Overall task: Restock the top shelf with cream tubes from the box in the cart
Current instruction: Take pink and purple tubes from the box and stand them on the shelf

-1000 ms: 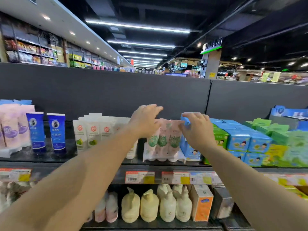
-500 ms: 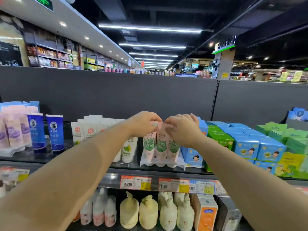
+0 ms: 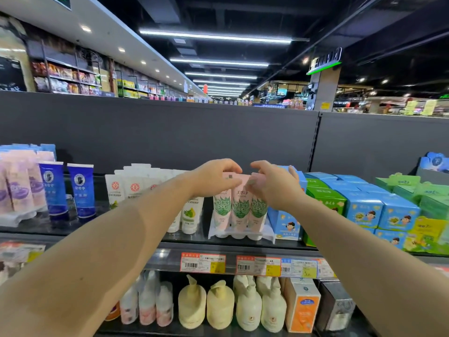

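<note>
Your left hand [image 3: 213, 177] and right hand [image 3: 272, 183], fingers curled on tops of pink cream tubes [image 3: 239, 207], tubes upright in clear tray [image 3: 267, 233], top shelf [image 3: 121, 229], btwn white tubes [image 3: 192, 215] and blue boxes [image 3: 285, 222].

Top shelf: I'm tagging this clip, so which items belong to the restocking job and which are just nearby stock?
In the job:
pink cream tubes
left hand
right hand
top shelf

Just nearby:
blue tubes
white tubes
blue boxes
pump bottles

Both arms outstretched; left hand [image 3: 213, 178] and right hand [image 3: 274, 184] close together, fingers curled
</note>
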